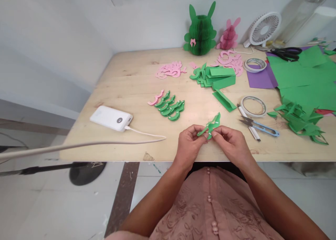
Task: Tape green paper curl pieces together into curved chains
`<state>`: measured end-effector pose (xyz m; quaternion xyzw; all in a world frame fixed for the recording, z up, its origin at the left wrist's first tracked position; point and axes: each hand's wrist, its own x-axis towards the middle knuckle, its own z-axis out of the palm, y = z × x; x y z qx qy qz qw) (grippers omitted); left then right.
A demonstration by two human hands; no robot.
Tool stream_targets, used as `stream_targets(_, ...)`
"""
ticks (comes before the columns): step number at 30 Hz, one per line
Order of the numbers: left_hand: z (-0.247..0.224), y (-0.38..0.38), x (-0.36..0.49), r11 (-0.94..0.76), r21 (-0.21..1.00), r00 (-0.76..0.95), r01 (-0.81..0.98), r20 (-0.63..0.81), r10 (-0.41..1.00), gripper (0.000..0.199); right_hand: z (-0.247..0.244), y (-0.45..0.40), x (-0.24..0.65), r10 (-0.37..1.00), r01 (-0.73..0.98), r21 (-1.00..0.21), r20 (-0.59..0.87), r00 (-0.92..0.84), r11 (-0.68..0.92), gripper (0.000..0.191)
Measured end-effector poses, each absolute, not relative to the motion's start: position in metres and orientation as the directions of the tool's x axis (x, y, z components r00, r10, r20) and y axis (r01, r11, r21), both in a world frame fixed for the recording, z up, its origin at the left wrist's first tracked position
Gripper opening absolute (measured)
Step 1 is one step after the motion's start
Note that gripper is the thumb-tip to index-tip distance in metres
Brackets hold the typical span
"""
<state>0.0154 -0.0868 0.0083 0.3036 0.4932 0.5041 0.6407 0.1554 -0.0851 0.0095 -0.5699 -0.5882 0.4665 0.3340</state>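
Left hand (pixel 191 144) and right hand (pixel 233 144), thumbs and fingers pinched on scalloped green paper cutout with white patches (pixel 217 117), held between them near front edge of pale wooden table (pixel 136 75). Beyond left hand, row of similar green paper cutouts (pixel 170 109), one pink paper cutout (pixel 154 100) at end. Right of right hand, blue-handled metal snips (pixel 266 128) across white pen (pixel 255 134). At back, tall clear bottle with metallic cap (pixel 298 21), contents too indistinct to tell.

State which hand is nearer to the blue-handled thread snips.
Right. The right hand is just to the left of the blue-handled thread snips; the left hand is farther left, beyond the right hand.
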Motion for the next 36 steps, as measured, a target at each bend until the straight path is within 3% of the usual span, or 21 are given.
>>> stream_targets(18, 0.009, -0.087, 0.013, 0.303, 0.889, 0.047, -0.344, -0.306, 0.951, 0.024, 0.006, -0.087, 0.152, 0.987, 0.319, -0.940, -0.152, -0.061, -0.125, 0.022)
stream_targets(25, 0.012, -0.093, -0.003, 0.378, 0.845, 0.253, -0.377, -0.299, 0.920, 0.051, 0.008, -0.086, 0.155, 0.983, 0.341, -0.929, -0.170, -0.061, -0.140, 0.024)
stream_targets(36, 0.007, -0.087, 0.009, 0.342, 0.864, 0.079, -0.370, -0.337, 0.938, 0.025, 0.014, -0.088, 0.151, 0.977, 0.241, -0.957, -0.191, -0.093, -0.164, 0.027)
